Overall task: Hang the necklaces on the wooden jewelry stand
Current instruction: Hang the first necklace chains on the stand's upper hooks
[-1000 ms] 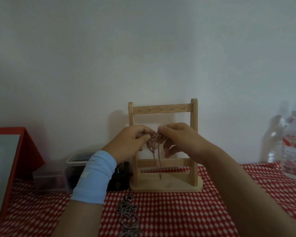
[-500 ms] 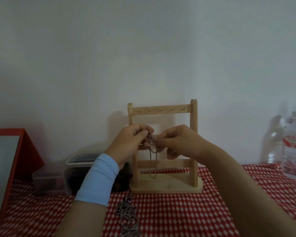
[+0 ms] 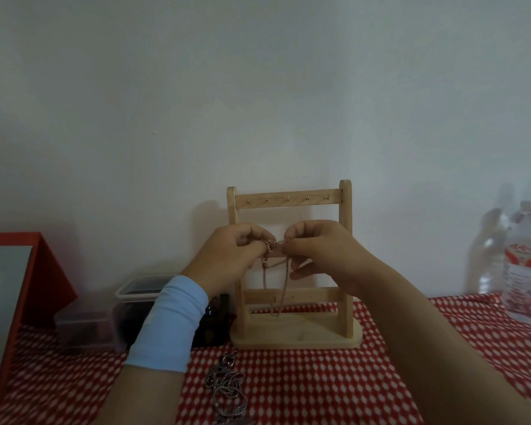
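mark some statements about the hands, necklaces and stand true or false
1. The left hand and right hand both pinch one chain necklace in front of the wooden stand. True.
2. A necklace already hangs from the top-bar hooks. False: the hooks are bare.
3. A pile of necklaces lies on the checked cloth in front of the stand. True.
4. The water bottle stands left of the stand. False: it stands at the right edge.
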`<action>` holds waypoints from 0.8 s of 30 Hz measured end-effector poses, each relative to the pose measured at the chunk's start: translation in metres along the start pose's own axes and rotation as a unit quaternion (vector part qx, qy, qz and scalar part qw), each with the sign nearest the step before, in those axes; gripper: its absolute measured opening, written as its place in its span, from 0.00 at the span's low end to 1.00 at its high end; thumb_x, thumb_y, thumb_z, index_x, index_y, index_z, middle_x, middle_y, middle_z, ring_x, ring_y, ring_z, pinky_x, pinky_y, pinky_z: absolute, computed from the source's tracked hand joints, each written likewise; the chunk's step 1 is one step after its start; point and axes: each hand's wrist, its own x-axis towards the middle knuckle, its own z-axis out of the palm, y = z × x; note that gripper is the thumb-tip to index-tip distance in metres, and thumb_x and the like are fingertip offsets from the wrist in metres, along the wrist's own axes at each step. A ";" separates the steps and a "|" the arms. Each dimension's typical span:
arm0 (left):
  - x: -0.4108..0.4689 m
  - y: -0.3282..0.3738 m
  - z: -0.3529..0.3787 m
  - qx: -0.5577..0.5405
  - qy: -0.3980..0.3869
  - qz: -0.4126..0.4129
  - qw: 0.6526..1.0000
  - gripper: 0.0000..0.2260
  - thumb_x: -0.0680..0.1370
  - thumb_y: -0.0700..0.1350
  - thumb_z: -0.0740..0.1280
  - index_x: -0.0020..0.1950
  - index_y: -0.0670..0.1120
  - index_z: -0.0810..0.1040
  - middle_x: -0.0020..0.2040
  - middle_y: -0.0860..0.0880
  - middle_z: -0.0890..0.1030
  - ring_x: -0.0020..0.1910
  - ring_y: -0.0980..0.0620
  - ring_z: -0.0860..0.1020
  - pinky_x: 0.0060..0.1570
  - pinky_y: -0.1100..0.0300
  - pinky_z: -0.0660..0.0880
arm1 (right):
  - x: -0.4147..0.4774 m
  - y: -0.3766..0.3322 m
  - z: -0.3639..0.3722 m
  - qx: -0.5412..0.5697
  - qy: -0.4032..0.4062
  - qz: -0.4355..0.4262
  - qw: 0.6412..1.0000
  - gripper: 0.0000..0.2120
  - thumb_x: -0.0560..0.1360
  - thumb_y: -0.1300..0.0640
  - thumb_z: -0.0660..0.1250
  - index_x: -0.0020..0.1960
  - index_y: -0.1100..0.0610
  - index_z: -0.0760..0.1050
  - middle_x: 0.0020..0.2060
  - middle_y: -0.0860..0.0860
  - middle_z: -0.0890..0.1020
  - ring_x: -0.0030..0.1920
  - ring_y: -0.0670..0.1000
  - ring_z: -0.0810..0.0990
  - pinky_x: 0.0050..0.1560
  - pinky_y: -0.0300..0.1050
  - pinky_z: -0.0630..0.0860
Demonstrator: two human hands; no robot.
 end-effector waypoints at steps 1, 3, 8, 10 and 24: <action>-0.001 0.002 0.001 0.003 0.003 0.005 1.000 0.13 0.78 0.39 0.64 0.44 0.55 0.83 0.34 0.57 0.83 0.33 0.57 0.76 0.38 0.64 0.75 | 0.001 0.001 0.001 -0.005 -0.001 0.002 1.000 0.01 0.77 0.66 0.71 0.47 0.62 0.81 0.39 0.55 0.82 0.35 0.50 0.80 0.44 0.53 0.86; -0.002 0.007 0.003 -0.010 0.003 0.013 1.000 0.14 0.79 0.38 0.62 0.45 0.55 0.83 0.34 0.57 0.82 0.31 0.61 0.76 0.36 0.67 0.74 | 0.001 0.003 0.001 -0.034 -0.015 0.009 0.999 0.03 0.77 0.66 0.70 0.49 0.62 0.83 0.40 0.56 0.84 0.36 0.49 0.81 0.43 0.49 0.85; -0.003 0.001 0.010 -0.135 -0.025 -0.052 0.989 0.11 0.82 0.39 0.59 0.54 0.50 0.79 0.38 0.49 0.79 0.29 0.57 0.74 0.42 0.59 0.80 | 0.000 0.005 -0.003 -0.093 -0.064 0.045 0.993 0.06 0.78 0.65 0.70 0.53 0.63 0.85 0.43 0.59 0.86 0.39 0.49 0.85 0.43 0.46 0.85; -0.003 -0.001 0.010 -0.213 -0.045 -0.084 0.972 0.10 0.83 0.42 0.58 0.54 0.47 0.79 0.35 0.49 0.77 0.28 0.55 0.72 0.41 0.55 0.80 | -0.001 0.004 -0.006 -0.101 -0.076 0.052 0.991 0.06 0.80 0.62 0.68 0.52 0.62 0.84 0.45 0.57 0.87 0.40 0.51 0.85 0.45 0.49 0.85; -0.004 -0.007 0.008 -0.155 -0.007 -0.101 0.983 0.15 0.82 0.52 0.61 0.46 0.48 0.85 0.47 0.47 0.85 0.44 0.48 0.80 0.53 0.51 0.78 | -0.002 0.005 -0.007 0.076 -0.055 0.004 0.996 0.12 0.81 0.66 0.65 0.61 0.58 0.82 0.48 0.60 0.84 0.36 0.47 0.75 0.36 0.41 0.77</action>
